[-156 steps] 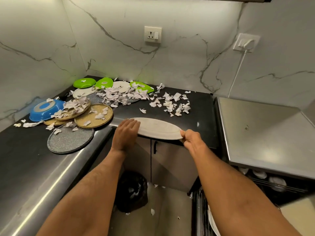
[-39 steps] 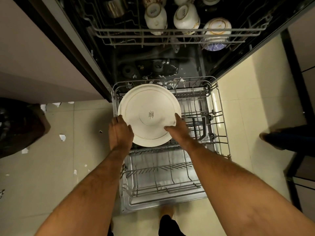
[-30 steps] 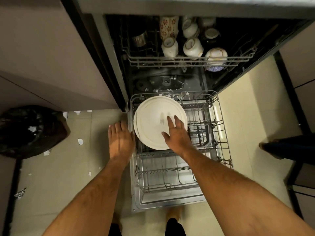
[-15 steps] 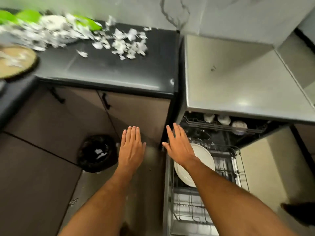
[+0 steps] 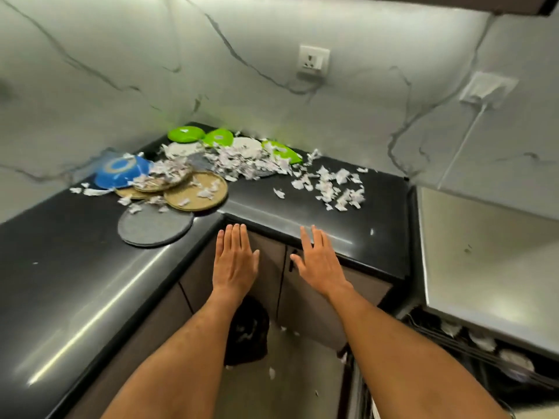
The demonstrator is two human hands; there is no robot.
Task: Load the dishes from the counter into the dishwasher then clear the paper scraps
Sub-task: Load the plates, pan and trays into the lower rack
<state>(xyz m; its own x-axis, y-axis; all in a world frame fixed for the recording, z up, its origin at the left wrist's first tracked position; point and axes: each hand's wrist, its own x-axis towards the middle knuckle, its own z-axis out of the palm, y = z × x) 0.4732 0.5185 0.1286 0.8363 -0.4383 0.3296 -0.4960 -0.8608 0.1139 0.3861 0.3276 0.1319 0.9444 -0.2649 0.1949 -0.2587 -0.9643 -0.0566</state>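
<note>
Both hands, left and right, hover with fingers straight and empty, between dishes. The dishes lie under scraps on the tabletop; next comes a reach to the grey plate.

Two bare forearms enter from 6 o'clock, sleeveless as far as the view shows. The left hand and right hand wear no gloves, rings, or watch.
</note>
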